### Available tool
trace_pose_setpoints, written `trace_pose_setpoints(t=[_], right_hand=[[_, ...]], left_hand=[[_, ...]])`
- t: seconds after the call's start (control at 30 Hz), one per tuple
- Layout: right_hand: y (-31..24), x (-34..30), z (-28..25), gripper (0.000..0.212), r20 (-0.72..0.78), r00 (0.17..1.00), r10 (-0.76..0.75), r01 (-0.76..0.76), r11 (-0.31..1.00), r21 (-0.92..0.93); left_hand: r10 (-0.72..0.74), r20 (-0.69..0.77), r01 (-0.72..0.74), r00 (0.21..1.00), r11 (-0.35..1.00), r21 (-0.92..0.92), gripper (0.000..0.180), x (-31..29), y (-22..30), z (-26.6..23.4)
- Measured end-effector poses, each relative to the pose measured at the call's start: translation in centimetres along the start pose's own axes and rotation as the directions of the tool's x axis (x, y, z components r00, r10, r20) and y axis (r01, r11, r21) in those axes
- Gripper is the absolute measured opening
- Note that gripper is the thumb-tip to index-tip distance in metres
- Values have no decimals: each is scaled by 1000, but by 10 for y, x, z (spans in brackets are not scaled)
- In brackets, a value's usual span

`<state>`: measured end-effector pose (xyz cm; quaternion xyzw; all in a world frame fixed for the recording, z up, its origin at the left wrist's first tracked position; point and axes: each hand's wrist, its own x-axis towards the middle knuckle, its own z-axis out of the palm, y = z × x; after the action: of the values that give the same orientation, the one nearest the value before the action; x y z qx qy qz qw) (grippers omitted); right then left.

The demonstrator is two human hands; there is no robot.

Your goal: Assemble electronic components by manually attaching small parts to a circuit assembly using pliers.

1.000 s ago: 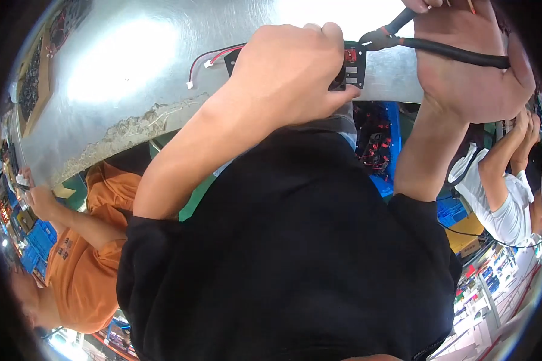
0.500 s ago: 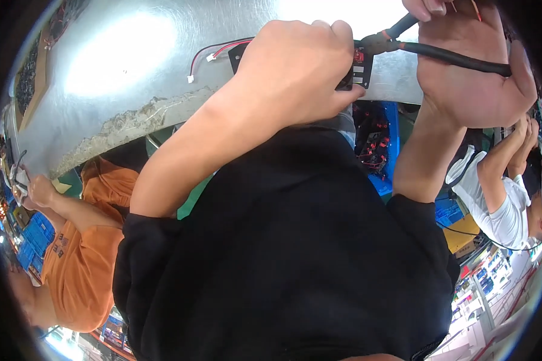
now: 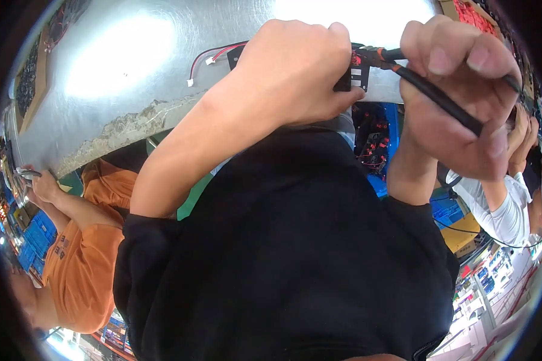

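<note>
My left hand [image 3: 295, 72] is closed around a black flat panel [image 3: 361, 83], holding it at the table's near edge. The panel carries a red part and light rectangles at its right end, partly covered by my fingers. Red and black wires [image 3: 227, 49] trail from its left side, ending in small white connectors [image 3: 191, 82]. In my right hand [image 3: 467, 93] are pliers [image 3: 436, 99] with black handles, the fingers curled loosely around them. Their jaws [image 3: 373, 57] are at the red part on the panel; whether they grip it I cannot tell.
The metal table [image 3: 180, 78] has a worn, chipped near edge. Below it stands a blue bin [image 3: 394, 127] with red and black parts. A cardboard box [image 3: 35, 90] lies at far left, red items [image 3: 473, 15] at far right. Co-workers in orange [image 3: 84, 271] and white [image 3: 500, 207] sit either side.
My right hand has turned and come lower, its fingers now curled over the pliers, whose handles slant down to the right more steeply. My left hand and the panel have barely moved.
</note>
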<state>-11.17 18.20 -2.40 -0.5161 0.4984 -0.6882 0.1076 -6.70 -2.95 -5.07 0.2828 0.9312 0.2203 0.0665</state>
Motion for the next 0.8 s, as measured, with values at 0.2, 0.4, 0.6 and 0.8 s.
trace_pose_setpoints(t=[0.2, 0.4, 0.6, 0.8], right_hand=[[11, -16, 24, 72, -453, 875, -168, 163, 985, -52], [-3, -26, 30, 75, -441, 881, -169, 189, 982, 1], [8, -31, 35, 76, -474, 866, -160, 168, 985, -25], [8, -26, 33, 71, -499, 858, -121, 186, 979, 84]], left_hand=[[-3, -82, 10, 997, 997, 81, 52, -1, 2, 7], [-68, -71, 74, 995, 994, 84, 55, -2, 10, 6], [-92, -99, 98, 991, 993, 64, 54, -3, 12, 8], [-92, -97, 97, 991, 994, 55, 55, -2, 12, 7]])
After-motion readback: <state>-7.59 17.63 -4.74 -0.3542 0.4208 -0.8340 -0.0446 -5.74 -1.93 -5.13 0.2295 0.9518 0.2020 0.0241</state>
